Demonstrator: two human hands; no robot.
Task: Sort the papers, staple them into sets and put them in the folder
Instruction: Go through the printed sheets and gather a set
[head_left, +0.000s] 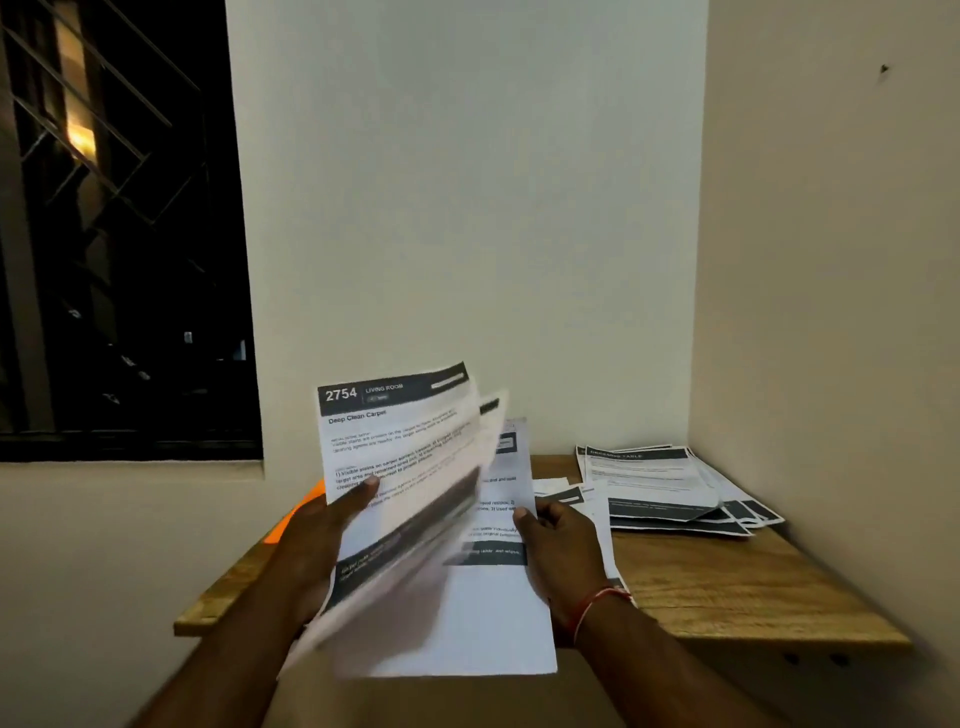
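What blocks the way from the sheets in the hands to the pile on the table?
Nothing visible. The held sheets and the pile are apart; only flat loose sheets lie between them.

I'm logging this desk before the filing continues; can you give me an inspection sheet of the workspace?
Surface: wooden table in a wall corner.
Job's things: held sheets, top one headed 2754 Living Room; paper pile fanned at the far right; orange folder mostly hidden at the left; no stapler seen.
Clutter: nothing seen.
Grippers: left hand grips the held sheets, thumb on top; right hand pinches their right edge.
Cables: nothing seen.
Surroundings: dark barred window at the left; plain walls.
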